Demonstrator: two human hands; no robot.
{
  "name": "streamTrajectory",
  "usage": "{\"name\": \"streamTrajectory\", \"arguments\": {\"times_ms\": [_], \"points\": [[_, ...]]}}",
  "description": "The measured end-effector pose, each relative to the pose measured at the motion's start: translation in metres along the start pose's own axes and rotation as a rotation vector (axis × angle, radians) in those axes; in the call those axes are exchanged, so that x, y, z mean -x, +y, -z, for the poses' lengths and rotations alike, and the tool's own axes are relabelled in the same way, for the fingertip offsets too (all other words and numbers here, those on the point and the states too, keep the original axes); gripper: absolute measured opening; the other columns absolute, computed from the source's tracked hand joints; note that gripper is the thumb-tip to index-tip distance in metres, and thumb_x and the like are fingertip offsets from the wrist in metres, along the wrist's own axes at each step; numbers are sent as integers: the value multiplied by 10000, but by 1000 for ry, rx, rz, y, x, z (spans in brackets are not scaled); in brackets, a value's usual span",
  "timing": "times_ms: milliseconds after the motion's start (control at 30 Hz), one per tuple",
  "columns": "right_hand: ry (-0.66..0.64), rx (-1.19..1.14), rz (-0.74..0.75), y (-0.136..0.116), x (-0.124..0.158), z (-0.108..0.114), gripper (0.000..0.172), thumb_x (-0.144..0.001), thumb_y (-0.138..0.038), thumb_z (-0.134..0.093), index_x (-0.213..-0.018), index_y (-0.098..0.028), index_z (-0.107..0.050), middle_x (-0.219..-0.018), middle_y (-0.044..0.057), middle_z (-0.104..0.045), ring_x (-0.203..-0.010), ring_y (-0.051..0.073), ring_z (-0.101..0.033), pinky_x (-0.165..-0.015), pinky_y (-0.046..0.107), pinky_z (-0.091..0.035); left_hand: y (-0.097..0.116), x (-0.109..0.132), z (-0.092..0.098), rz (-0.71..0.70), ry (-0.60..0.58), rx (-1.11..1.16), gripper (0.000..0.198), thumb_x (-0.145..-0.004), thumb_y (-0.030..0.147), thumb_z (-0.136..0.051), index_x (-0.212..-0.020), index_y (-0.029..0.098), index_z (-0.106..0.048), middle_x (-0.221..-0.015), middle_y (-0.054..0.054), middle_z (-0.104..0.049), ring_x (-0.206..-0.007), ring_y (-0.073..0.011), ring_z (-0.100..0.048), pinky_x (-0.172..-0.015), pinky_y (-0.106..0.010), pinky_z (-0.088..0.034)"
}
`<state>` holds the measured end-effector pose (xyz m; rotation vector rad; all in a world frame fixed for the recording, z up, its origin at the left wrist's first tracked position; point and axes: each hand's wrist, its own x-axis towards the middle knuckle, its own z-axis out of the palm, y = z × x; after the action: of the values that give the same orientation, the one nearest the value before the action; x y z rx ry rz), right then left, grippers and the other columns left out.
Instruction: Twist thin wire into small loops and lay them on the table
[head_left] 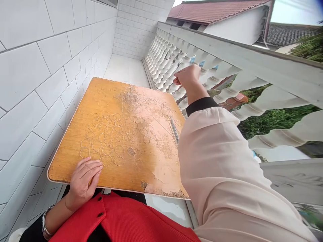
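Many thin wire rings (107, 149) lie in loose rows on a worn wooden table (131, 178). At the near left edge of the table, my left hand (85, 178) rests with its fingers stretched out. Its fingertips are at the edge of one ring (96, 155). My right hand (188, 75) is raised beyond the table's far right side, in front of the railing. Its fingers are curled closed, and whatever they may hold cannot be made out. A tangle of thin wire (130, 95) sits toward the far edge of the table.
A bundle of thin straight rods (174, 131) lies at the right side of the table, partly behind my right sleeve. White tiled wall (27, 87) runs along the left. A white baluster railing (227, 43) borders the right, with greenery (275, 122) and roofed houses beyond.
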<state>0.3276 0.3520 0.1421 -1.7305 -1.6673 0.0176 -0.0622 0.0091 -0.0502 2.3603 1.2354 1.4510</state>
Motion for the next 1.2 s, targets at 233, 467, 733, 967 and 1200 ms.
{"name": "streamTrajectory", "arguments": {"times_ms": [233, 467, 733, 967, 1200], "points": [[-52, -286, -239, -55, 36, 16, 336, -850, -146, -690, -1074, 105, -690, -868, 210, -742, -611, 60, -629, -661, 302, -505, 1, -67, 40, 622, -157, 235, 270, -926, 365, -589, -1137, 231, -691, -1109, -58, -768, -1023, -216, -729, -856, -343, -602], [-146, -450, -144, -97, 88, 29, 166, -877, -42, -649, -979, 72, -711, -510, -11, -586, -487, 54, -558, -611, 286, -498, -14, -228, -9, 550, -169, 357, 559, -763, 214, -776, -1289, 140, -602, -1359, -176, -620, -852, -170, -703, -707, -260, -542], [-192, -548, -127, -106, 112, 38, 93, -876, -14, -622, -845, -32, -707, -494, -10, -590, -445, 65, -535, -497, 239, -472, -10, -277, -87, 598, -219, 599, 46, -902, 95, -607, -903, 88, -653, -820, -68, -714, -553, -54, -595, -546, -189, -415], [-273, -444, -1, -73, 119, 3, 121, -855, -132, -641, -853, -75, -748, -516, -5, -591, -422, 63, -501, -437, 218, -424, -10, -281, -80, 685, -243, 765, 198, -962, 54, -505, -834, 102, -648, -584, 13, -620, -393, 0, -313, -451, -180, -208], [-265, -369, 58, -45, 113, -18, 238, -843, -281, -656, -906, -84, -775, -531, 6, -564, -440, 69, -438, -446, 248, -360, -27, -285, -68, 657, -360, 808, 86, -898, 97, -635, -817, 118, -657, -736, -43, -690, -465, -10, -355, -450, -202, -202]]}}
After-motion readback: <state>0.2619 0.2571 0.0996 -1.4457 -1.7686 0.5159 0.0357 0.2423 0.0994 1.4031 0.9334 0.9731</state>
